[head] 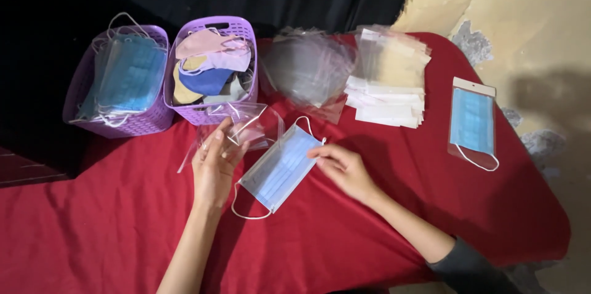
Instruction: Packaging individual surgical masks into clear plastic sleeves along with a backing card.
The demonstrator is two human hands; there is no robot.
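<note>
On a red tablecloth [123, 220], we hold a clear plastic sleeve [246, 126] pinched in the raised fingers of our left hand [213, 168], while our right hand [343, 169] rests its fingertips on the upper edge of a blue surgical mask [278, 169] lying tilted between the two hands (its white ear loops trail loose). Behind stand two purple baskets: the left basket [144, 123] holds blue masks, the right basket [212, 25] mixed cloth masks. Stacks of clear sleeves [308, 69] and white-edged bags [388, 78] lie beyond; one bagged mask [472, 121] sits well apart at right.
</note>
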